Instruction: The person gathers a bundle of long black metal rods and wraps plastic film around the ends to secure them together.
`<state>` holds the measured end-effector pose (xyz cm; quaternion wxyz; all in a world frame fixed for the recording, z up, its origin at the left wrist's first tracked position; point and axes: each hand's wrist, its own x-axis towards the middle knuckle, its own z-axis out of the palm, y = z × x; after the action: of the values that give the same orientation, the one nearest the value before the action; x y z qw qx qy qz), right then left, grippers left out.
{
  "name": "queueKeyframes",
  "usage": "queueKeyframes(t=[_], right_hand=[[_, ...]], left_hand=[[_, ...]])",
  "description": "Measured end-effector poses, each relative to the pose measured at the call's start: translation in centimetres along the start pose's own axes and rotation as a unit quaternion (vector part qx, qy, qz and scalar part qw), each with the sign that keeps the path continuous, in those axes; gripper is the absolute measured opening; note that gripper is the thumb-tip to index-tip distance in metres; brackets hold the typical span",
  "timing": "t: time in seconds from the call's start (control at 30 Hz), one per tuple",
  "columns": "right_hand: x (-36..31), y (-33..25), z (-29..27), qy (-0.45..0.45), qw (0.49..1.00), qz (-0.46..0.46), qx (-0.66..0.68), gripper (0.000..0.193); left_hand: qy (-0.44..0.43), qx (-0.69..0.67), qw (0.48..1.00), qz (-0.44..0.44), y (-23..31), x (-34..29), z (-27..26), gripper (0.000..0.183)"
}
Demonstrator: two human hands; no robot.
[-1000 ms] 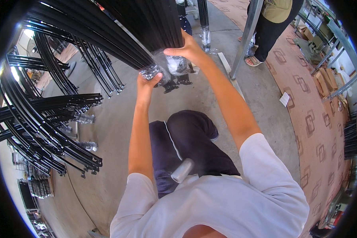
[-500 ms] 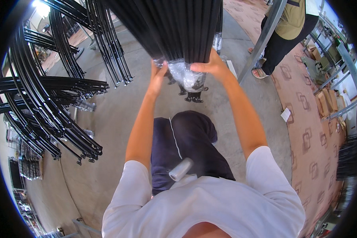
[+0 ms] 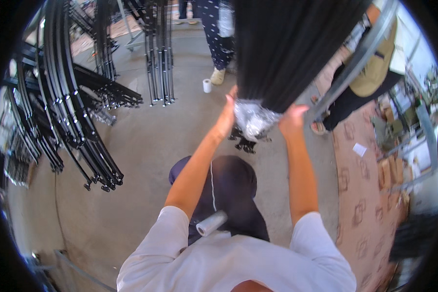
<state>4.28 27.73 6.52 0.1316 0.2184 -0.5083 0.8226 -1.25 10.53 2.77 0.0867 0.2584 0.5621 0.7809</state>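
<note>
A thick bundle of long black tubes (image 3: 282, 53) hangs in front of me, its lower end wrapped in crinkled clear plastic film (image 3: 252, 120). My left hand (image 3: 227, 113) grips the left side of the wrapped end, with its fingers partly hidden behind it. On the opposite side my right hand (image 3: 292, 119) holds the bundle, thumb toward me and other fingers out of sight. Below the film, small black end fittings (image 3: 243, 141) show. A roll of clear film (image 3: 211, 224) lies at my lap beside a white cord (image 3: 212, 187).
Racks of curved black tubes (image 3: 78, 107) fill the left. A white roll (image 3: 207, 85) stands on the floor near a person in dotted trousers (image 3: 211, 34). At right, a slanted metal post (image 3: 348, 73) stands before another person (image 3: 374, 73); cardboard (image 3: 390, 171) lies beyond.
The view has swung, bringing the dotted trousers and white floor roll into sight. The bundle now slants up to the right instead of left; both hands still hold its wrapped end.
</note>
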Motion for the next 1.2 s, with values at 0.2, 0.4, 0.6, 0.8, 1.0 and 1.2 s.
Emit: queueKeyframes(t=[0.2, 0.4, 0.6, 0.8, 1.0, 1.2], right_hand=[[1.5, 0.4, 1.8, 0.133, 0.977, 0.100, -0.134, 0.060], [4.4, 6.1, -3.5, 0.077, 0.993, 0.076, 0.050, 0.058], [6.7, 8.2, -9.9, -0.012, 0.985, 0.123, 0.125, 0.058], [4.0, 5.4, -0.8, 0.222, 0.969, 0.005, -0.110, 0.049], [1.3, 3.0, 4.0, 0.251, 0.965, -0.067, 0.030, 0.054], [0.0, 0.3, 4.6, 0.111, 0.990, 0.022, -0.081, 0.051]], left_hand=[[-0.055, 0.101, 0.975, 0.189, 2.2, -0.9, -0.2, 0.106], [-0.118, 0.133, 0.972, 0.156, 1.7, -0.1, -1.6, 0.120], [-0.124, 0.194, 0.961, 0.153, 1.6, -0.4, -1.7, 0.129], [-0.073, 0.237, 0.956, 0.158, 2.0, -1.7, -1.0, 0.128], [-0.041, 0.212, 0.968, 0.127, 1.5, -1.3, 0.0, 0.121], [-0.054, 0.193, 0.977, 0.077, 1.7, -1.6, 0.2, 0.113]])
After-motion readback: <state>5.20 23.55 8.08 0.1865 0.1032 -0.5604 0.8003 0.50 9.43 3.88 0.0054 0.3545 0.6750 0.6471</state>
